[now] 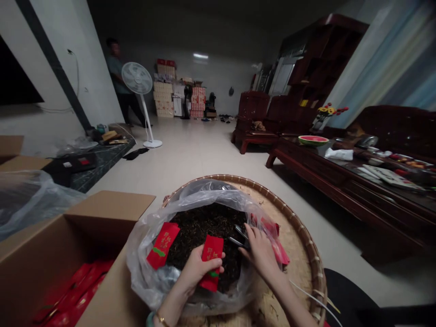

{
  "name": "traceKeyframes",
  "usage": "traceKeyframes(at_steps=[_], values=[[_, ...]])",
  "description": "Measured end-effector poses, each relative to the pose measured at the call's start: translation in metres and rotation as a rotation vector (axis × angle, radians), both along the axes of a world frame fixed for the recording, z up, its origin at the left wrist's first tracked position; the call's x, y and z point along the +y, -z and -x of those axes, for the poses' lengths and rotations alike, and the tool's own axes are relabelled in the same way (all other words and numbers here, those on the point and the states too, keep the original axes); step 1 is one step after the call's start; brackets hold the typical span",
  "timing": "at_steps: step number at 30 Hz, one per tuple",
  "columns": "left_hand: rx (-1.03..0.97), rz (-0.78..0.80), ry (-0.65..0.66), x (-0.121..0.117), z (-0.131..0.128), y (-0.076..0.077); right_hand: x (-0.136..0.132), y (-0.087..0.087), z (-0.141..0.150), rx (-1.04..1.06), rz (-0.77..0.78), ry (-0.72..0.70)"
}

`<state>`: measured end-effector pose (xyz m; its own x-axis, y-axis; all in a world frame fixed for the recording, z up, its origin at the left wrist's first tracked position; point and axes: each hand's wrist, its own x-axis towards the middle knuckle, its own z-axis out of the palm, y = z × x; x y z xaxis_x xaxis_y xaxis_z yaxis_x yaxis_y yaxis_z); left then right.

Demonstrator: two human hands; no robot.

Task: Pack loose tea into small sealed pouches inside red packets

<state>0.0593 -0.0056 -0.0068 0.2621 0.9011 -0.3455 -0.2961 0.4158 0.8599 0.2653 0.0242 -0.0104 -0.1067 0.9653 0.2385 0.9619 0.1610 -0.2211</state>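
My left hand (199,269) is closed on a red packet (214,245) with gold lettering and a green band, held upright above dark loose tea leaves (204,218). My right hand (260,250) grips a tongs-like tool (238,238) whose two metal jaws stand apart, pointing toward the packet without touching it. Around the leaves is a clear plastic bag (143,272) with its mouth wide open. Another red packet (163,245) lies at the left of the bag's opening. More red packets (281,254) are beside the bag at right, partly behind plastic and my hand.
The bag sits on a round woven bamboo tray (303,240). An open cardboard box (112,206) at left holds several red packets. A white cord (311,297) runs by my right forearm. Beyond are a standing fan (137,78), a person (119,81), and a dark wooden table (306,170).
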Motion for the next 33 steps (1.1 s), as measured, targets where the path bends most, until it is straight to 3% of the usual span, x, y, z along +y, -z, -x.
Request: traceKeyframes(at_steps=[4,9,12,16,19,22,26,33], values=[[-0.019,-0.005,-0.031,0.000,0.001,-0.001,-0.004,0.022,-0.009,-0.114,0.107,0.038],[-0.011,-0.008,-0.030,-0.002,0.003,-0.004,-0.001,0.026,-0.016,0.096,0.094,-0.020],[0.006,-0.009,-0.037,-0.001,0.007,-0.008,0.002,0.013,-0.027,0.334,0.099,-0.085],[0.033,-0.025,-0.020,0.002,0.007,-0.010,-0.001,-0.023,-0.032,0.565,0.200,-0.155],[0.058,-0.068,0.019,0.004,0.004,-0.009,-0.008,-0.050,-0.020,0.652,0.348,-0.211],[0.076,-0.137,0.076,0.005,0.001,-0.010,-0.013,-0.067,-0.003,0.637,0.436,-0.285],[0.146,-0.187,0.119,0.003,-0.002,-0.012,-0.011,-0.072,0.014,0.605,0.444,-0.369],[0.193,-0.118,0.108,0.001,-0.003,-0.009,-0.006,-0.069,0.028,0.575,0.379,-0.372]])
